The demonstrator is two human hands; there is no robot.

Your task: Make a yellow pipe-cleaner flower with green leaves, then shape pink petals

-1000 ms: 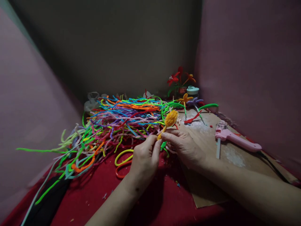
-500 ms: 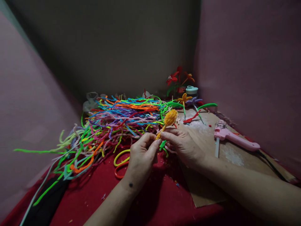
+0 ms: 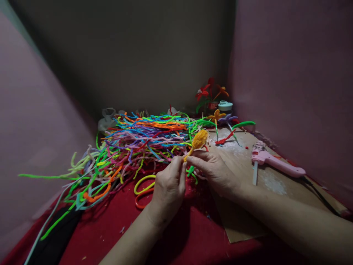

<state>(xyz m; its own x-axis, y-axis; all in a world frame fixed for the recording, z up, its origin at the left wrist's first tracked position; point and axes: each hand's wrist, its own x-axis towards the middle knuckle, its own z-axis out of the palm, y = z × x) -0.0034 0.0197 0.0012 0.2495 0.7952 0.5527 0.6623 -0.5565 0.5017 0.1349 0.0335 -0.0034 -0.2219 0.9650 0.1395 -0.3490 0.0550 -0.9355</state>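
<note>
Head view is showing both hands meeting just in front of the pipe-cleaner pile (image 3: 138,143): the left hand (image 3: 168,186) and right hand (image 3: 216,171) are each pinching shut on the thin stem of an orange fuzzy bud (image 3: 199,139), which is poking up over the pile's near edge. They are probably twisting or wrapping the stem, though dim light is hiding the fingertips. Continuing calls for a firm, close pinch, since the wire is springy under its soft nap.
</note>
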